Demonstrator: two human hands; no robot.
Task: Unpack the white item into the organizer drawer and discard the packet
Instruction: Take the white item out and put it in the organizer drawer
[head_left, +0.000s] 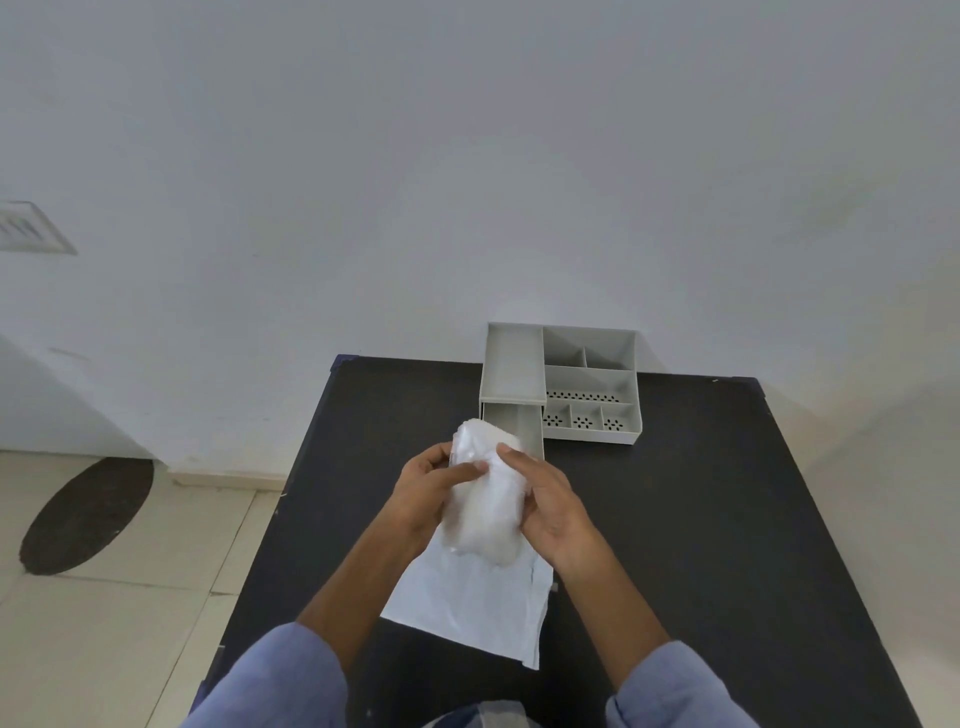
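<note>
Left hand (434, 480) and right hand (545, 499) both grasp the white item (485, 512), half inside the packet (467, 608), just near of the open drawer (511, 423).

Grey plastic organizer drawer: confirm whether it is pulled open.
Yes, the grey plastic organizer drawer juts out from under the organizer's top tray, toward the hands.

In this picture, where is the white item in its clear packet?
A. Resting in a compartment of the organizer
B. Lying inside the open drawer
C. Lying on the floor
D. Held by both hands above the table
D: the left hand and right hand both grip the white item in front of the open drawer, above the table.
</note>
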